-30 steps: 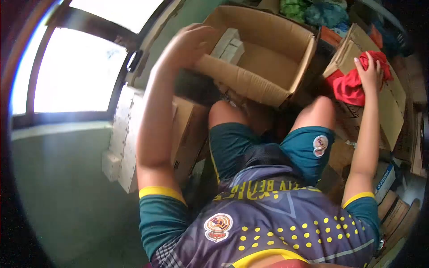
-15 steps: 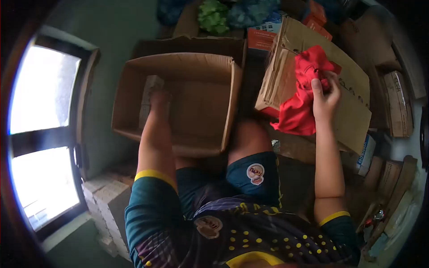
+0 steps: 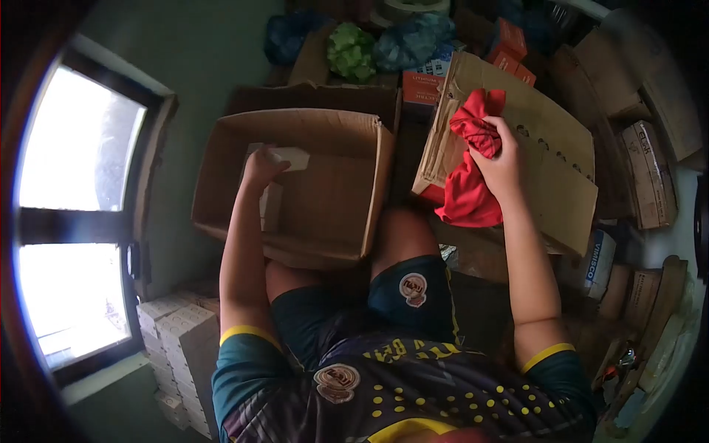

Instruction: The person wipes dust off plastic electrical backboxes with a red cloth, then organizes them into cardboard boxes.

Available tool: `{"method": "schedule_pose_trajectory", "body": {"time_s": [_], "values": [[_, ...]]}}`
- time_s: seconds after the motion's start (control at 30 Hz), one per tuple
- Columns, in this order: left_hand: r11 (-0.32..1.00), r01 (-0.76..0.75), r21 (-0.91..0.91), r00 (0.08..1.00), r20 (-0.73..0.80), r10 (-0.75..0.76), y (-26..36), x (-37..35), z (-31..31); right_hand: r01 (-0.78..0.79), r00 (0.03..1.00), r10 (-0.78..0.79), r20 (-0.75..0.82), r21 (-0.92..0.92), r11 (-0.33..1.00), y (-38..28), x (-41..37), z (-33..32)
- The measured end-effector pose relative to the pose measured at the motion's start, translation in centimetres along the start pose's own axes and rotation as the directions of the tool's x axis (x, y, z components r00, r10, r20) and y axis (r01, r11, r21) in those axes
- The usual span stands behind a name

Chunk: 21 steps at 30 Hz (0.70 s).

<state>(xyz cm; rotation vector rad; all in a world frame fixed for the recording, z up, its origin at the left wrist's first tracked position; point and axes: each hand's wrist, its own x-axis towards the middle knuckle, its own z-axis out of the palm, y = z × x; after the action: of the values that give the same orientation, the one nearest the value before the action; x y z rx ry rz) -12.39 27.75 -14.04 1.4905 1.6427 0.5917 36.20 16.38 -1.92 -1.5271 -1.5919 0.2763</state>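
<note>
My left hand (image 3: 263,170) is inside an open cardboard box (image 3: 347,214), its fingers closed on a small white box (image 3: 294,158) that sticks out to the right of the thumb. Below that hand, another pale small box (image 3: 270,208) rests along the carton's left side. My right hand (image 3: 504,164) grips a bunched red cloth (image 3: 473,193), whose lower part hangs down over a closed cardboard box (image 3: 557,159). Part of the white box is hidden behind my left fingers.
A window (image 3: 81,140) is on the left, with stacked white boxes (image 3: 188,332) below it. Blue plastic bags (image 3: 417,40), a green bag (image 3: 351,52) and orange boxes (image 3: 511,52) lie at the back. More cartons (image 3: 650,173) line the right side.
My left hand has risen inside the carton, and a white box now shows sideways in it. My right hand has shifted left with the red cloth. The view has moved slightly.
</note>
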Motion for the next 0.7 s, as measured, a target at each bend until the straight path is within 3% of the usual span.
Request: {"method": "schedule_pose_trajectory", "body": {"time_s": [0.03, 0.07, 0.13, 0.2, 0.23, 0.27, 0.3, 0.33, 0.37, 0.4, 0.43, 0.47, 0.5, 0.53, 0.57, 0.6, 0.7], "values": [[0.959, -0.103, -0.265, 0.995, -0.039, 0.096, 1.4, -2.0, -0.1, 0.029, 0.999, -0.029, -0.014, -0.025, 0.999, 1.2, 0.1, 0.5], [0.837, -0.209, -0.506, 0.978, -0.111, 0.177, 2.8, -4.2, -0.3, 0.068, 0.997, -0.069, -0.018, -0.047, 0.997, 2.0, 0.3, 0.9], [0.631, -0.399, -0.666, 0.914, -0.23, 0.335, 5.7, -8.5, -0.4, 0.038, 0.998, -0.035, -0.049, 0.063, 0.997, 3.1, 1.0, 1.8], [0.411, -0.462, -0.786, 0.856, -0.274, 0.439, 7.7, -12.2, 0.3, -0.031, 0.999, 0.022, 0.03, 0.364, 0.931, 4.5, 2.4, 1.9], [0.369, -0.466, -0.804, 0.853, -0.298, 0.429, 7.9, -14.9, 0.4, -0.047, 0.996, 0.08, -0.046, 0.488, 0.871, 2.9, 2.1, 2.7], [0.328, -0.469, -0.82, 0.85, -0.317, 0.421, 7.9, -17.0, 0.8, -0.055, 0.982, 0.152, -0.11, 0.607, 0.793, 1.6, 1.8, 3.5], [0.268, -0.481, -0.835, 0.826, -0.328, 0.459, 7.6, -18.6, 1.4, -0.2, 0.951, 0.309, -0.004, 0.752, 0.628, 1.0, 1.3, 4.5], [0.204, -0.492, -0.846, 0.796, -0.343, 0.498, 7.2, -19.6, 2.0, -0.207, 0.951, 0.301, 0.068, 0.863, 0.46, -2.1, -0.5, 6.4], [0.189, -0.538, -0.822, 0.765, -0.38, 0.52, 7.3, -20.6, 2.8, -0.32, 0.924, 0.316, 0.216, 0.889, 0.328, -6.5, -3.2, 7.9], [0.169, -0.588, -0.791, 0.727, -0.426, 0.539, 7.3, -21.5, 3.3, -0.281, 0.957, 0.169, 0.236, 0.895, 0.347, -10.3, -5.1, 9.8], [0.254, -0.524, -0.813, 0.782, -0.34, 0.522, 9.1, -20.6, 5.8, -0.149, 0.981, -0.05, 0.186, 0.897, 0.417, -11.7, -5.3, 11.5], [0.279, -0.543, -0.792, 0.771, -0.339, 0.539, 8.1, -20.9, 6.5, 0.099, 0.954, -0.297, 0.046, 0.885, 0.455, -14.6, -7.2, 13.0], [0.303, -0.563, -0.769, 0.76, -0.338, 0.556, 7.2, -21.2, 7.1, 0.162, 0.932, -0.361, 0.019, 0.87, 0.465, -15.8, -8.9, 14.1], [0.334, -0.651, -0.682, 0.723, -0.423, 0.545, 7.4, -22.0, 7.0, -0.02, 0.952, -0.255, 0.172, 0.863, 0.506, -15.9, -10.0, 14.2], [0.27, -0.608, -0.747, 0.739, -0.407, 0.537, 7.7, -23.3, 7.0, 0.052, 0.952, -0.282, 0.119, 0.846, 0.531, -16.2, -10.7, 13.9], [0.159, -0.561, -0.813, 0.779, -0.453, 0.433, 7.8, -24.6, 7.5, 0.125, 0.948, -0.31, 0.064, 0.824, 0.552, -16.7, -11.2, 13.6], [-0.022, -0.494, -0.869, 0.859, -0.492, 0.143, 10.0, -26.9, 8.4, 0.117, 0.957, -0.286, 0.055, 0.828, 0.548, -17.3, -12.3, 13.5]]}}
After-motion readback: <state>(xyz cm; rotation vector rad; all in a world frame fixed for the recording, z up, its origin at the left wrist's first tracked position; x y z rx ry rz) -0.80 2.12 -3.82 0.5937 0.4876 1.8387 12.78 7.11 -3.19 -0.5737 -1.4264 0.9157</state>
